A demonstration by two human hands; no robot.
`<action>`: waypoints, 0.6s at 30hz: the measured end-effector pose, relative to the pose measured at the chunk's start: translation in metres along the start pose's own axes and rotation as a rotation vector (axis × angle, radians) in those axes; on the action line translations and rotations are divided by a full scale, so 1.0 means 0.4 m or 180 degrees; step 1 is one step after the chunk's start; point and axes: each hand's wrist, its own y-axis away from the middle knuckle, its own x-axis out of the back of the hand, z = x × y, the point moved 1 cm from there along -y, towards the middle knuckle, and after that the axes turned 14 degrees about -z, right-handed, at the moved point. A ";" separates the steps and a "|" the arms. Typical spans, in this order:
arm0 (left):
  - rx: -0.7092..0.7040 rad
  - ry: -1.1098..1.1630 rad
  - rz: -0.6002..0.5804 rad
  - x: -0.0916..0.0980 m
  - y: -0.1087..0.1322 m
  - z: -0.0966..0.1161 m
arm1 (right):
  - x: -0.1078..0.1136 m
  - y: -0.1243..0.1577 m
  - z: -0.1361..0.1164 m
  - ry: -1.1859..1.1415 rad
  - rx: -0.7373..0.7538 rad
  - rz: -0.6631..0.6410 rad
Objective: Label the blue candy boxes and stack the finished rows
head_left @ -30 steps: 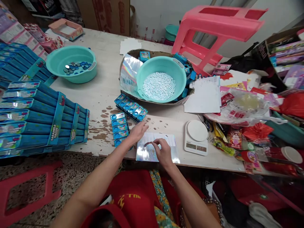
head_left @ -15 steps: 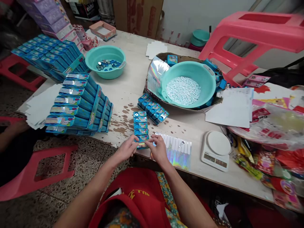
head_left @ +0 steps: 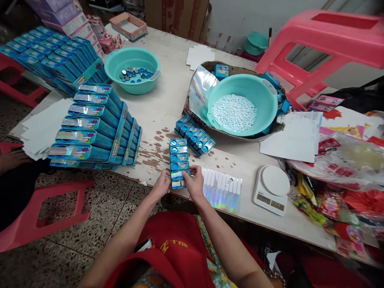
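I'm losing the right end of a tin (head_left: 177, 175) beneath the thumb of the right hand (head_left: 194, 182), and I'm failing to tell whether the fingertips of the left hand (head_left: 162, 184) are pressing the row or merely sitting beside it. The digits on the kitchen scale (head_left: 272, 186) are coming through too small for me to read. The basin (head_left: 268, 112) is hiding most of the carton's (head_left: 271, 133) inside from me. The left edge is cutting off another person (head_left: 18, 192); the right edge is clipping a pink stool (head_left: 300, 38); the bottom edge is cropping both forearms (head_left: 120, 244).
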 end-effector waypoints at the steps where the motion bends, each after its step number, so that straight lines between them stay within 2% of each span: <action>1: 0.0054 -0.0151 0.0079 0.000 -0.003 -0.004 | 0.009 -0.002 0.005 -0.0151 0.0012 -0.0060; 3: 0.0152 -0.0696 0.0199 0.012 0.000 -0.003 | 0.039 -0.005 0.022 -0.0352 0.0092 -0.0113; 5: 0.0341 -0.1320 0.0274 0.037 0.019 0.010 | 0.085 -0.010 0.049 -0.0186 0.0225 -0.0038; 8: 0.0547 -0.1781 0.0655 0.070 0.065 0.066 | 0.163 -0.030 0.108 0.0965 0.0493 0.0081; 10: 0.0348 -0.1782 0.1002 0.067 0.089 0.128 | 0.199 -0.050 0.149 0.1800 0.0568 -0.0084; 12: -0.0089 -0.1789 0.1082 0.036 0.086 0.199 | 0.218 -0.068 0.182 0.2293 0.0512 -0.0274; 15: -0.0672 -0.2164 0.0667 -0.045 0.022 0.289 | 0.224 -0.082 0.208 0.2495 0.0488 -0.0414; 17: -0.0737 -0.2700 0.0261 -0.103 -0.052 0.326 | 0.223 -0.084 0.214 0.2449 0.0543 -0.0431; 18: -0.0618 -0.2991 0.0102 -0.128 -0.093 0.337 | 0.222 -0.084 0.217 0.2402 0.0563 -0.0414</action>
